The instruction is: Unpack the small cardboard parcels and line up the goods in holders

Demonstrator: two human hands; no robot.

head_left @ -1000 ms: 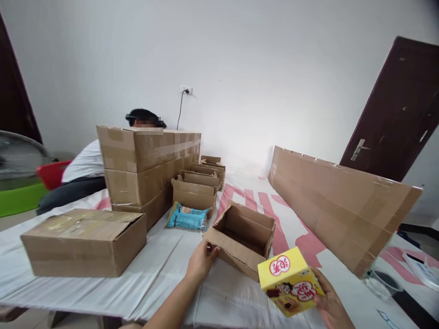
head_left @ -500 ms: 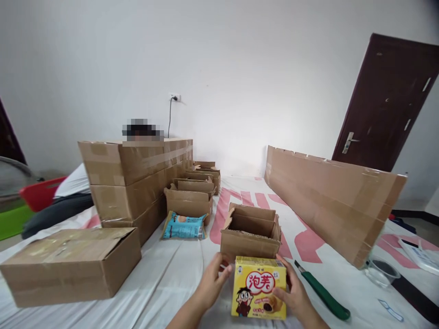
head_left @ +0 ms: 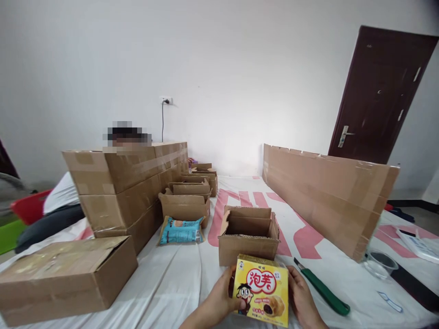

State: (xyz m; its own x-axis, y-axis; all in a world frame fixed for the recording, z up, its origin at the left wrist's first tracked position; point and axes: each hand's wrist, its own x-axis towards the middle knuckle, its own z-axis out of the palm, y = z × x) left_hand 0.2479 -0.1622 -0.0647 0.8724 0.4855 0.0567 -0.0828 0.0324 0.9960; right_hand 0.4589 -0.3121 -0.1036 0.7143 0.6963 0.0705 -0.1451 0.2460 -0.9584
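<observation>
A yellow snack box point(head_left: 260, 292) with red lettering and a cartoon figure is slightly tilted in front of me. My left hand point(head_left: 222, 292) grips its left side, thumb on the printed front and fingers behind. Against the right side lies my right hand point(head_left: 303, 297), its fingers partly hidden behind the box. Just beyond stands an open cardboard box point(head_left: 248, 250), its flaps up. A green utility knife point(head_left: 325, 292) rests on the white cloth to the right, near my right hand.
A blue snack bag point(head_left: 181, 230) lies left, before a row of open cartons point(head_left: 185, 205). Taped boxes point(head_left: 137, 205) are stacked behind a closed carton point(head_left: 61, 278); a person sits behind them. At right stand a long cardboard panel point(head_left: 325, 196) and a clear plastic cup point(head_left: 380, 265).
My left hand has moved right and closed on the yellow box, which has tilted a little. My right thumb has come off its front face. The view has shifted slightly.
</observation>
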